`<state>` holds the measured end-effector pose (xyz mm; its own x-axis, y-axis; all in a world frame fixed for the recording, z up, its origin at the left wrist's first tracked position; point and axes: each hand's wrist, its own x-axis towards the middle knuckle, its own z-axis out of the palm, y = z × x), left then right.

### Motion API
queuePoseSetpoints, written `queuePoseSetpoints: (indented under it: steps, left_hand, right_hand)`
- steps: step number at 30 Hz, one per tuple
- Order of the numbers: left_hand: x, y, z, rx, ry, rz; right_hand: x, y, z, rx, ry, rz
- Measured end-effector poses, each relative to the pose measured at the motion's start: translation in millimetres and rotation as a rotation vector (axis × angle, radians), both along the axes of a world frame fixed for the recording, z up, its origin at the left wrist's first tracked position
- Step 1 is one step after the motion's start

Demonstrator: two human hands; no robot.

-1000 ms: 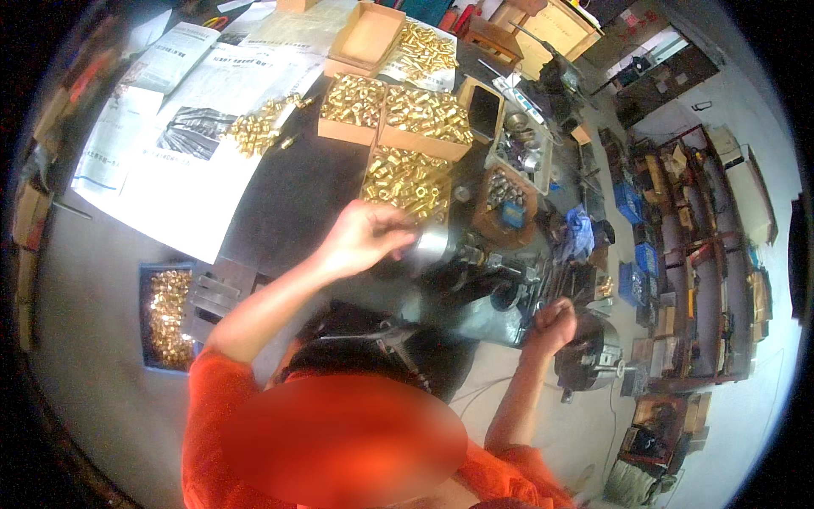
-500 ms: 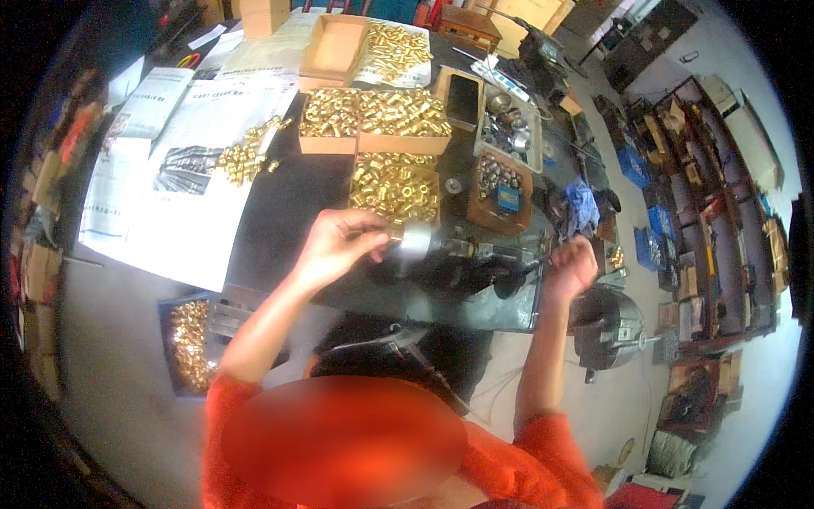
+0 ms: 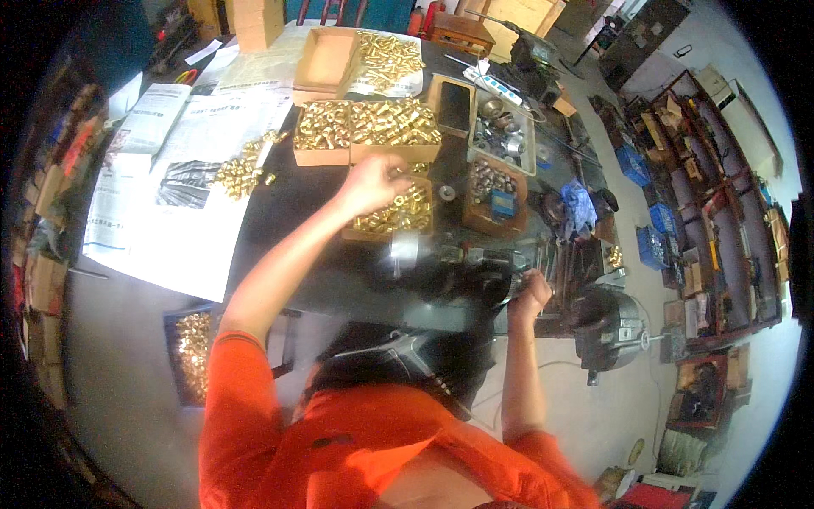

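My left hand (image 3: 373, 184) is over a cardboard box of brass fittings (image 3: 394, 210), its fingers curled in a pinch; what they hold, if anything, is hidden. In front of the box sits a small dark bench machine (image 3: 475, 265) with a silver cylindrical chuck (image 3: 405, 249) at its left end. At the machine's right end, my right hand (image 3: 531, 293) is closed around a handle, mostly covered by the fingers. Two more cardboard boxes of brass fittings, one at the left (image 3: 322, 127) and one at the right (image 3: 396, 123), stand just beyond my left hand.
Newspaper (image 3: 203, 229) with a loose pile of brass fittings (image 3: 243, 172) covers the table's left. An empty carton (image 3: 326, 59) lies at the back. A phone (image 3: 456, 106), a tray of metal parts (image 3: 502, 131) and a wooden box (image 3: 493, 199) stand right. A vise-like machine (image 3: 609, 327) juts out.
My left hand has moved from the chuck up and away to the box of brass fittings. My right hand has come left and nearer to me, staying closed.
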<state>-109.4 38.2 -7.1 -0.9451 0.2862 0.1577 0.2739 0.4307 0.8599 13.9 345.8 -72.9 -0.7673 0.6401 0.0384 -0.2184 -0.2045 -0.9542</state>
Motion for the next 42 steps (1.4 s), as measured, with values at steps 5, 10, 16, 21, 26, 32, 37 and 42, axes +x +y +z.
queuePoseSetpoints:
  steps: [5, 10, 16, 21, 26, 32, 37, 42]
  left_hand:
    - [10, -41, 12, 0.305, -0.042, 0.116]
    - [37, -151, -36, -0.071, -0.036, 0.512]
    - [26, -198, -81, -0.506, 0.228, 0.646]
    - [-8, -178, -67, -0.784, 0.037, 0.636]
    - [-21, -178, -63, -0.994, -0.013, 0.59]
    - [8, -181, -64, -0.736, 0.054, 0.606]
    - [61, -140, -35, 0.267, -0.302, 0.33]
    - [109, -70, 1, 0.636, -0.233, -0.113]
  right_hand:
    - [12, 22, -28, 0.006, 0.013, 0.001]
    - [16, 10, -19, -0.014, -0.049, -0.027]
    - [6, 13, -29, -0.071, 0.07, -0.023]
    - [15, 11, -17, -0.043, -0.031, 0.038]
    - [12, 17, -26, 0.006, 0.01, 0.014]
    - [16, 13, -23, -0.081, 0.027, 0.064]
    - [19, 12, -19, -0.095, -0.004, 0.057]
    - [20, 10, -15, -0.107, -0.029, 0.039]
